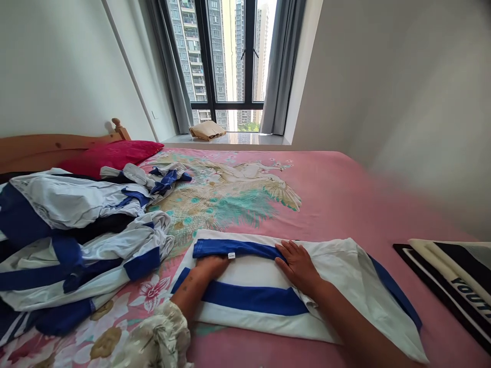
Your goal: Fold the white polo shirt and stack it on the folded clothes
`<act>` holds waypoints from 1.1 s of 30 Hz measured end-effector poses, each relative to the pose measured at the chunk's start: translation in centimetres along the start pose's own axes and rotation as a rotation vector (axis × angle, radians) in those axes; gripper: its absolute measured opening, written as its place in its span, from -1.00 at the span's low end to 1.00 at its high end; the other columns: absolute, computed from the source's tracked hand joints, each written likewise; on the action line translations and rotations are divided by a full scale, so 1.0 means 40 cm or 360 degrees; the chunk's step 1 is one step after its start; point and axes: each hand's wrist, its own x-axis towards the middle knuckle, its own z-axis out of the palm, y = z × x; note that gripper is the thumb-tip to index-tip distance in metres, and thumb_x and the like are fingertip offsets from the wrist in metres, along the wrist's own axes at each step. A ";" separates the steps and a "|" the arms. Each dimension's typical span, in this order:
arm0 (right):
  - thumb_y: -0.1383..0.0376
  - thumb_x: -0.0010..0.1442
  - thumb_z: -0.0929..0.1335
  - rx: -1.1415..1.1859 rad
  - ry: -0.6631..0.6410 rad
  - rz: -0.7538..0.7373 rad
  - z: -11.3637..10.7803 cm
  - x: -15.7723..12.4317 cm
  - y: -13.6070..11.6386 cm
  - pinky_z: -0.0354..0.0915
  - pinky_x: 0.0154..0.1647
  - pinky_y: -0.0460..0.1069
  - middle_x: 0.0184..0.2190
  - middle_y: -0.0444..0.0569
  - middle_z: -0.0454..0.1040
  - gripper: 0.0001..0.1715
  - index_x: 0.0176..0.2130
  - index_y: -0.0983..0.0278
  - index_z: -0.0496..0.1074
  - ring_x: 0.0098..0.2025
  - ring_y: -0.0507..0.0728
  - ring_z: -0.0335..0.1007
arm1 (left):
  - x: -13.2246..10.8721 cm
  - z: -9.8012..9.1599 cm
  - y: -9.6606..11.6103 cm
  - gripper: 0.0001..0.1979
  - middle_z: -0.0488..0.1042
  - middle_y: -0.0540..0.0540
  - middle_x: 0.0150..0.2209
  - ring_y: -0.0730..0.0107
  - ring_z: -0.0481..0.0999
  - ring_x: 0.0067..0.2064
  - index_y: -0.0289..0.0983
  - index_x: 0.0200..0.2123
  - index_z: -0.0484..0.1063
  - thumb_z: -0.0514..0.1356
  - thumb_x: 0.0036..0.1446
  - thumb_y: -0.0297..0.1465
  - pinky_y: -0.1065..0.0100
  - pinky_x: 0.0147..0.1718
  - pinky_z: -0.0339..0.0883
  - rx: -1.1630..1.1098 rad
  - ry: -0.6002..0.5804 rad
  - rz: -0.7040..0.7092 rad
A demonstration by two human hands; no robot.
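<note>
A white polo-like shirt with blue bands (pixel 253 273) lies spread across the bed in front of me. Its blue collar (pixel 253 249) has a small white label (pixel 231 255) at the edge. My left hand (pixel 214 266) reaches in beneath the left part of the collar, and the fabric hides its fingers. On the collar's right end rests my right hand (pixel 298 266), palm down, fingers stretched out over the cloth. To the right of that hand, the shirt's white fabric (pixel 341 271) runs out to a blue-edged end.
A heap of white and blue garments (pixel 80 199) covers the bed's left side. Folded black and cream clothes (pixel 433 260) lie at the right edge. Behind are a red pillow (pixel 115 153), a wooden headboard (pixel 57 148) and a brown bundle (pixel 207 130) on the windowsill.
</note>
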 end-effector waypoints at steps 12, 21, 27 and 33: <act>-0.06 0.30 0.06 -0.0075 0.0002 0.0015 0.026 0.001 0.011 -0.23 0.32 0.21 0.31 -0.10 0.04 -0.36 0.26 0.08 0.11 0.35 0.21 -0.17 | -0.054 -0.134 -0.147 -0.53 0.37 -0.26 0.13 0.20 0.28 0.19 -0.34 0.08 0.32 -0.14 0.22 -0.30 0.19 0.20 0.09 0.0039 0.0528 -0.0390; -0.06 0.30 0.06 -0.0058 -0.0022 0.0027 0.014 0.001 0.006 -0.21 0.32 0.21 0.31 -0.08 0.04 -0.36 0.26 0.09 0.11 0.35 0.20 -0.17 | -0.097 -0.091 -0.092 -0.48 0.32 -0.11 0.19 0.13 0.24 0.24 -0.12 0.07 0.38 0.00 0.01 -0.49 -0.19 0.23 -0.12 0.0058 0.0043 0.0076; -0.06 0.29 0.07 -0.0038 -0.0023 0.0017 0.016 -0.001 0.004 -0.23 0.32 0.23 0.31 -0.08 0.03 -0.36 0.26 0.09 0.11 0.35 0.22 -0.17 | -0.096 -0.104 -0.117 -0.49 0.35 -0.13 0.17 0.08 0.27 0.21 -0.09 0.02 0.43 0.04 -0.01 -0.53 -0.13 0.23 -0.06 0.0160 0.0140 0.0026; -0.04 0.24 0.17 -0.0052 -0.0030 0.0037 0.009 0.000 0.000 -0.26 0.32 0.24 0.31 -0.04 0.04 -0.33 0.25 0.12 0.12 0.34 0.24 -0.18 | -0.106 -0.112 -0.100 -0.58 0.42 -0.21 0.09 -0.01 0.41 0.07 -0.18 -0.02 0.47 0.04 0.05 -0.44 -0.03 0.05 0.23 0.0211 0.0270 -0.0044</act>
